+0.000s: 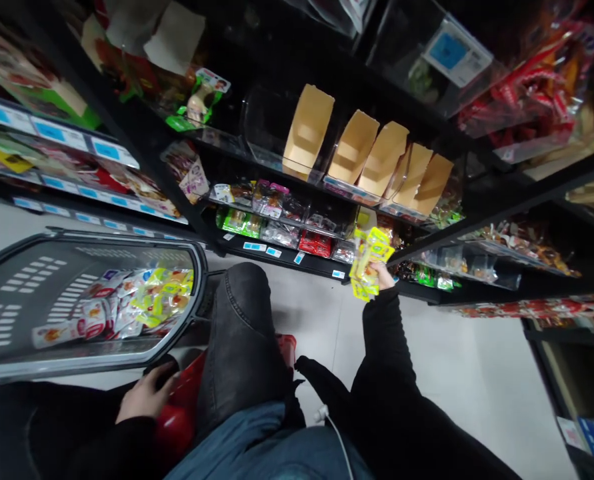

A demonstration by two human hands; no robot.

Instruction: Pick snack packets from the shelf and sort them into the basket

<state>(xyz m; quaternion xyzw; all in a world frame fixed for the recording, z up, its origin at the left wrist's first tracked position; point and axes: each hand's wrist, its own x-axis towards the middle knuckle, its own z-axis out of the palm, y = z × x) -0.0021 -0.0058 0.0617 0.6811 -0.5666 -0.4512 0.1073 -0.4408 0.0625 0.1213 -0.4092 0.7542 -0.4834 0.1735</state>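
Yellow glossy plastic packets, gripped in my right hand; slack pinch could drop one. My left hand: cannot tell.

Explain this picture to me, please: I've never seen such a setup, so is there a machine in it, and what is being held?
There is no machine at work here, just a person using bare hands. This single picture comes from a camera worn on the head, looking forward and down, so the person's own leg shows too. The right hand holds yellow packets in front of black shelves, which carry packaged goods and tan cardboard boxes. The left hand is low, beside a red object; I can't tell whether they touch. Over on the left, a grey basket contains yellow-green packets and red-and-white packets.
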